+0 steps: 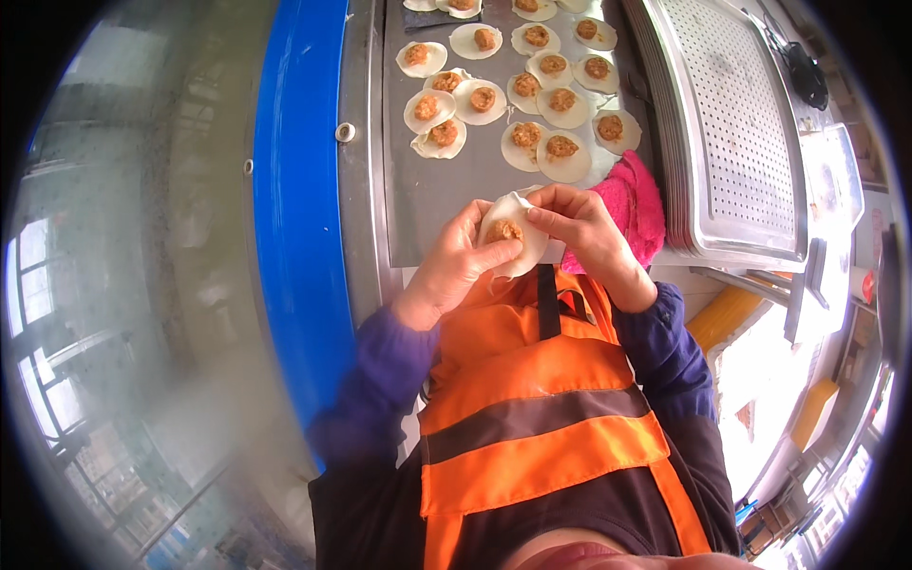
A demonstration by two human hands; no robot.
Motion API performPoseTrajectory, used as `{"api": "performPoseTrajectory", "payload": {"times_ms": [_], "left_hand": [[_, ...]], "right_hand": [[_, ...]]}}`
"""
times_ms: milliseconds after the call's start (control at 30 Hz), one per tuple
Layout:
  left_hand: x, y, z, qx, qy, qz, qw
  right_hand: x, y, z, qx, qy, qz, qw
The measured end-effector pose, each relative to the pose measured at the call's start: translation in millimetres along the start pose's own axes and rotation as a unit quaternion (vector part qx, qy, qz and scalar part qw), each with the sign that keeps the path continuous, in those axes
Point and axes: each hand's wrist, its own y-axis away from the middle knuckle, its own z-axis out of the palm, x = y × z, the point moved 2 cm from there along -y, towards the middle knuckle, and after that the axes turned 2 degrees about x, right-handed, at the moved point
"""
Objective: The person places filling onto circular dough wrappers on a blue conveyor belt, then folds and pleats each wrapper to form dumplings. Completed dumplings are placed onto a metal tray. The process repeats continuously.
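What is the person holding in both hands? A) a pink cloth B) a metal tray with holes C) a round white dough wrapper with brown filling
C: the left hand and right hand both grip a round white dough wrapper with brown filling.

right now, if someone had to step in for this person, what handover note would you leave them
Left hand: cradles an open round dumpling wrapper with a lump of filling on it.
Right hand: fingertips pinch the wrapper's upper edge, the fold just begun.
On the metal belt: about fifteen more filled wrappers lie flat and unfolded.
A pink cloth lies right of the hands, perforated metal trays beyond it.
Done: none seen folded. Left: the one in hand, then those on the belt.
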Motion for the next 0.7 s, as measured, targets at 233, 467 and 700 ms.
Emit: {"api": "performPoseTrajectory", "payload": {"times_ms": [233, 467, 700], "left_hand": [[-7, -4, 6, 0.090, -0.073, 0.125, 0.985], [-6, 5, 17, 0.100, -0.312, 0.254, 0.910], [7, 9, 22, 0.076, -0.405, 0.226, 0.883]], "right_hand": [[-7, 13, 5, 0.060, 0.146, -0.115, 0.981], [-19, 15, 4, 0.060, 0.293, -0.101, 0.949], [-32, 25, 15, 0.032, 0.311, -0.225, 0.923]]}}
